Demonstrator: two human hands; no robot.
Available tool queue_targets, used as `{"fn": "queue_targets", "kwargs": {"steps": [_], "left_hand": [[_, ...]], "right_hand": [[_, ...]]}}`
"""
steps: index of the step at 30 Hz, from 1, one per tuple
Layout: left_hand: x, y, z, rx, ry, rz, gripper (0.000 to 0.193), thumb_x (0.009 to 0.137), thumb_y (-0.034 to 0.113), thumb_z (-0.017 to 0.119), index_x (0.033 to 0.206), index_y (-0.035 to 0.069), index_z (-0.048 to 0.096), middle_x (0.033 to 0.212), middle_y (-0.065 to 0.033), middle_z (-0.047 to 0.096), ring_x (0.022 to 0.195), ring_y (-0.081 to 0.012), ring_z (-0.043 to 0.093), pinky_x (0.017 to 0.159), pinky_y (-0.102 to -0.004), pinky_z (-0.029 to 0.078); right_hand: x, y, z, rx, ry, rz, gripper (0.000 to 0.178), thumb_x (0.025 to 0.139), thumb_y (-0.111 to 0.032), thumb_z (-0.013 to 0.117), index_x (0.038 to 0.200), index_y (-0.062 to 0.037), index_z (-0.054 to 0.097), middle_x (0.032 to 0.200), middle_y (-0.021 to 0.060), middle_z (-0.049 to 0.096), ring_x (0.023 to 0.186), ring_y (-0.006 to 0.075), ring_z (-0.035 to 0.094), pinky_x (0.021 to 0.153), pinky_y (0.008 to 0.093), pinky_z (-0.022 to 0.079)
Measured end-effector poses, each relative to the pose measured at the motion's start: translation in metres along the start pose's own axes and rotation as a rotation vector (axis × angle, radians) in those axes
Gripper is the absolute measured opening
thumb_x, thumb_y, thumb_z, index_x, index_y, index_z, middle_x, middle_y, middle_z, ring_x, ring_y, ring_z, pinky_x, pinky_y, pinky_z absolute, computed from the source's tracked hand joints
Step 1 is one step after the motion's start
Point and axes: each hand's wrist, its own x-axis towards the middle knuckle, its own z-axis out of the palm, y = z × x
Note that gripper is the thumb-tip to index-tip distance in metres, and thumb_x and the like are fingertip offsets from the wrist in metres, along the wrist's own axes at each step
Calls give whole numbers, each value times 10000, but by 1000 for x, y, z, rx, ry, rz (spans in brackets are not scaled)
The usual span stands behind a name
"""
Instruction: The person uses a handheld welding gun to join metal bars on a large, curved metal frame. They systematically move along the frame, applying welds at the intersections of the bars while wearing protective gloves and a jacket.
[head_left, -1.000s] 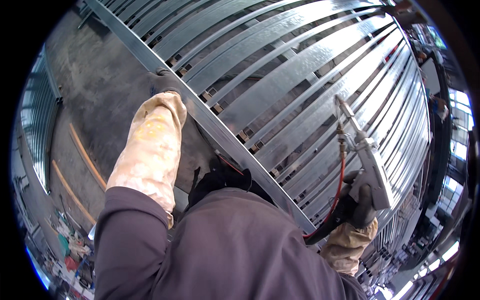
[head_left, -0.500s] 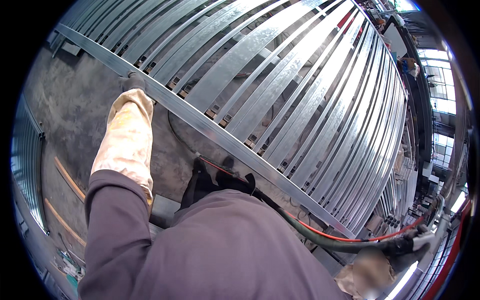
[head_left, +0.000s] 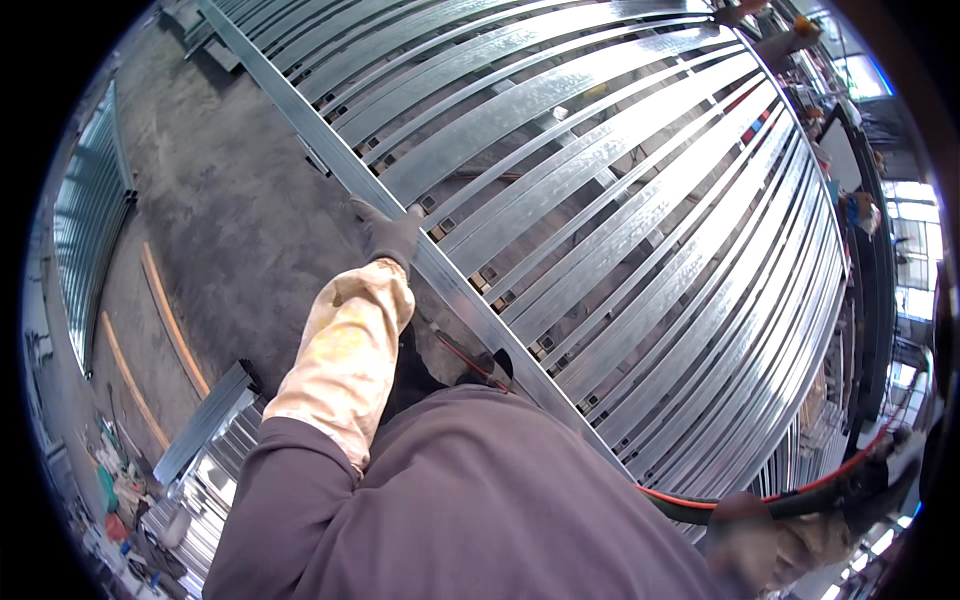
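A large frame of shiny galvanized metal slats (head_left: 600, 200) spreads in front of me, bordered on my side by a long metal edge rail (head_left: 470, 300). On that rail is my left hand (head_left: 388, 235), in a dark grey glove, closed on its edge with the thumb over the top; part of the fingers is hidden. A tan protective sleeve (head_left: 340, 340) covers the left forearm. Far at the lower right, my right hand (head_left: 885, 480), dark-gloved and dim, appears closed around a dark hose (head_left: 690, 512) with a red line along it. Its fingertips are hard to make out.
On the left, a stack of corrugated-looking metal (head_left: 92, 230) stands on the concrete floor (head_left: 230, 190). Two wooden strips (head_left: 170, 310) lie nearby. More metal profiles (head_left: 210, 425) are at the lower left. Another person's arm (head_left: 785, 42) shows beyond the frame's far corner.
I have moved along the frame, and my left hand now sits farther right along the edge rail. My right hand and the hose have shifted toward the right rim of the picture.
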Motion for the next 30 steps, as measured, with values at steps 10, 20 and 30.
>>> {"fn": "queue_targets", "kwargs": {"steps": [10, 20, 30], "left_hand": [[-33, 24, 34, 274, 67, -83, 1187, 696, 264, 789, 1600, 50, 49, 1580, -342, 132, 1417, -511, 321, 1176, -471, 351], [-27, 3, 37, 319, 165, -11, 1140, 666, 263, 756, 1591, 51, 125, 1556, -341, 171, 1400, -513, 333, 1150, -490, 368], [-27, 9, 33, 415, 165, -40, 1172, 635, 332, 803, 1591, 67, 178, 1563, -305, 212, 1442, -456, 308, 1175, -437, 356]], "right_hand": [[22, -1, 259, 858, -805, 509, 487, 1033, -414, 500, 1191, 40, 575, 894, 137, 685, 533, 97, 595, 442, 211, 478], [-124, -46, 472, 894, -1532, 697, 331, 989, -277, 632, 1067, 44, 643, 776, 105, 702, 539, 156, 637, 485, 273, 515], [-201, -48, 558, 952, -1717, 497, 323, 989, -278, 651, 1117, 18, 670, 899, 55, 698, 743, 135, 651, 652, 271, 518]]}}
